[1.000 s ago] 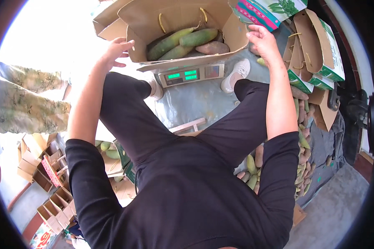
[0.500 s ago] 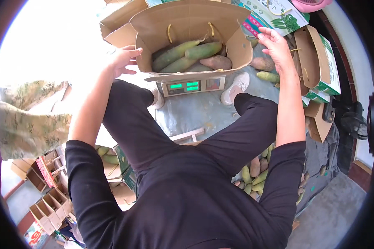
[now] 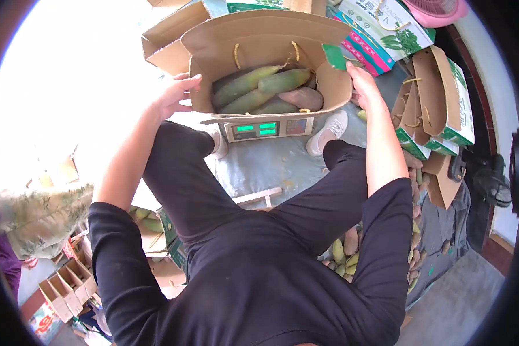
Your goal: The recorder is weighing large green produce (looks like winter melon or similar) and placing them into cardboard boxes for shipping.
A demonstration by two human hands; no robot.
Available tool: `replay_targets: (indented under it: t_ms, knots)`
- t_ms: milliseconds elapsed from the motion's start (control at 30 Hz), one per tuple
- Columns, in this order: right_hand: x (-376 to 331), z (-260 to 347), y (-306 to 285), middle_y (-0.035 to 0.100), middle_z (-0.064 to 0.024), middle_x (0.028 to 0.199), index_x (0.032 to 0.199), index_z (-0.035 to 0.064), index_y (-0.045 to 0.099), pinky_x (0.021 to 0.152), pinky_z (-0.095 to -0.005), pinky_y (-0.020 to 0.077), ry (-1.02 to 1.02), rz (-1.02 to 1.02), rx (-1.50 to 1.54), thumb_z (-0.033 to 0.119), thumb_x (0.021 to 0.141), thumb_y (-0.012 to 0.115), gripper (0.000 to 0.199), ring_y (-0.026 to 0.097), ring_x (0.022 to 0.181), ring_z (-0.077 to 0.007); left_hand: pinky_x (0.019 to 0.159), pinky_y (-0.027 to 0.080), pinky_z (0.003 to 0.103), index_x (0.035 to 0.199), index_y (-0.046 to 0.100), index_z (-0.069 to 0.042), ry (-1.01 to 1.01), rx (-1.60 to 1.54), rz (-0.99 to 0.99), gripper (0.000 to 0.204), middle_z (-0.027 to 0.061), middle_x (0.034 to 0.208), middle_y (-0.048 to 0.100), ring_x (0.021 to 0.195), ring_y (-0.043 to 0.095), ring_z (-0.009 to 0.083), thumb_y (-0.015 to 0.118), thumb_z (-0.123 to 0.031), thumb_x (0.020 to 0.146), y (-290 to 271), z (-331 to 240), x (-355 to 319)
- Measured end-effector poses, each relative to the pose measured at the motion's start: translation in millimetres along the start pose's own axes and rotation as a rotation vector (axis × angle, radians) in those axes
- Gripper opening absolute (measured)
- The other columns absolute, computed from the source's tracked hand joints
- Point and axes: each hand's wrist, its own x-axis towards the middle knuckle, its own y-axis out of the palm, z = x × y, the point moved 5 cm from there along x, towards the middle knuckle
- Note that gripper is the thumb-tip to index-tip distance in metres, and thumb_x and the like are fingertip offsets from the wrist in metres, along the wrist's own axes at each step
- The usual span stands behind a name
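Observation:
An upright cardboard box [image 3: 259,32] with yellow rope handles stands in front of me on a digital scale [image 3: 265,128] with lit green displays. Inside lie several long green radishes [image 3: 245,89] and a brownish-pink one [image 3: 305,99]. At the box's left wall is my left hand [image 3: 176,95], fingers apart, fingertips against the cardboard edge. My right hand [image 3: 361,86] grips the right side of the box by its upper edge. Beside its fingertips, a green-printed flap [image 3: 333,57] bends in over the opening. The far fingers of the right hand are partly hidden.
Opened cardboard boxes [image 3: 438,98] stand at the right, a printed carton [image 3: 386,34] and pink basket [image 3: 438,8] behind. More radishes [image 3: 343,254] lie by my right thigh. A patterned cloth garment [image 3: 46,216] is at the left. Cardboard dividers [image 3: 69,288] sit lower left.
My right hand has come in from beyond the box to its right edge, and the green flap now folds inward there. My left hand stays at the left wall, slightly lower.

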Motion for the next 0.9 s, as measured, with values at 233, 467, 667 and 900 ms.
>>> replay_targets:
  t_ms: [233, 467, 667, 900]
  knots:
    - [5.9, 2.7, 4.5, 0.062, -0.0087, 0.1, 0.112, 0.003, 0.056, 0.078, -0.0322, 0.045, -0.031, 0.078, -0.025, 0.04, 0.092, 0.045, 0.043, 0.058, 0.09, -0.0177, 0.09, 0.039, 0.047, 0.121, 0.046, -0.014, -0.022, 0.008, -0.055, 0.049, 0.0039, 0.108, 0.046, 0.104, 0.046, 0.0207, 0.061, -0.039, 0.083, 5.7, -7.4, -3.2]
    - [6.1, 4.8, 0.5, 0.061, -0.0051, 0.09, 0.104, 0.0045, 0.06, 0.073, -0.03, 0.0447, -0.059, 0.07, -0.14, 0.04, 0.093, 0.044, 0.04, 0.058, 0.082, -0.0147, 0.08, 0.045, 0.038, 0.093, 0.054, -0.01, -0.085, 0.301, 0.025, 0.026, 0.0014, 0.087, 0.053, 0.088, 0.05, 0.016, 0.059, -0.035, 0.085, -1.6, -13.5, 15.9]
    - [9.1, 11.0, 6.7, 0.061, -0.0071, 0.092, 0.105, 0.0028, 0.06, 0.075, -0.0302, 0.0466, -0.097, 0.081, -0.078, 0.033, 0.094, 0.044, 0.035, 0.059, 0.084, -0.0149, 0.076, 0.049, 0.035, 0.089, 0.057, -0.006, -0.02, 0.273, -0.036, 0.021, 0.0045, 0.087, 0.056, 0.087, 0.055, 0.0178, 0.056, -0.026, 0.086, -16.6, 2.0, 34.0]
    - [-14.4, 43.3, 27.7, 0.063, -0.0079, 0.099, 0.111, 0.0041, 0.057, 0.072, -0.03, 0.0494, -0.186, 0.1, 0.023, 0.035, 0.092, 0.047, 0.037, 0.061, 0.085, -0.0153, 0.073, 0.048, 0.035, 0.08, 0.057, -0.006, 0.092, 0.107, -0.132, 0.015, 0.004, 0.083, 0.057, 0.083, 0.054, 0.0156, 0.052, -0.019, 0.085, -47.1, 17.0, 45.3]
